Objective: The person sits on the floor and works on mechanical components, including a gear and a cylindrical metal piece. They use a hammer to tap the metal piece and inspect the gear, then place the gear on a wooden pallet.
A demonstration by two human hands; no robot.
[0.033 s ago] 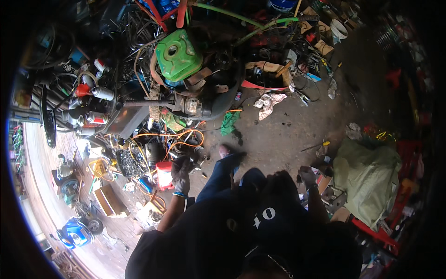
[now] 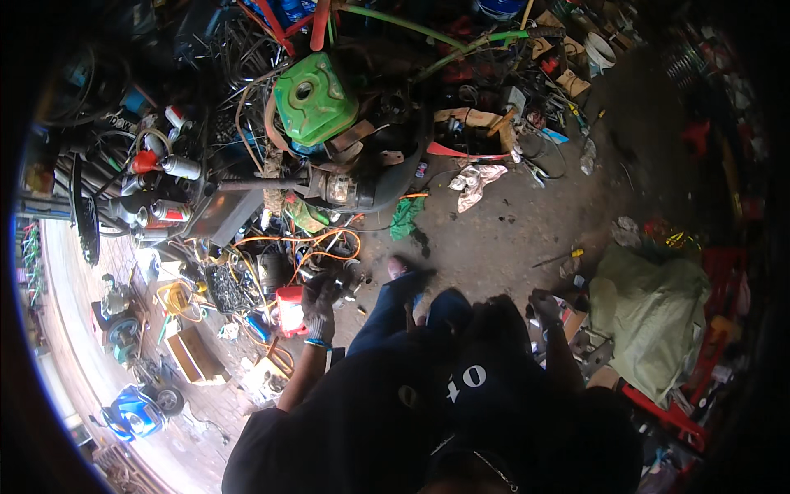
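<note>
My left hand (image 2: 318,309), in a grey work glove with dark fingers and a blue band at the wrist, is held out over the clutter at left. Just left of it is a red and white container (image 2: 290,310). Its fingers blend into dark metal parts behind, so their pose is unclear. My right hand (image 2: 544,309), also gloved, is held out on the other side of my legs with the fingers curled in. Shadow hides whether anything is in them. Near it lies a large olive-green sack (image 2: 650,317).
A green metal tank (image 2: 317,99) sits on machinery ahead. Orange cord (image 2: 337,235), a cardboard box (image 2: 196,357) and spray cans (image 2: 181,166) crowd the left. On the floor ahead lie a crumpled cloth (image 2: 477,185), a green rag (image 2: 406,218) and a yellow-handled screwdriver (image 2: 575,253).
My shirt and legs have shifted slightly. Both hands stay in nearly the same place.
</note>
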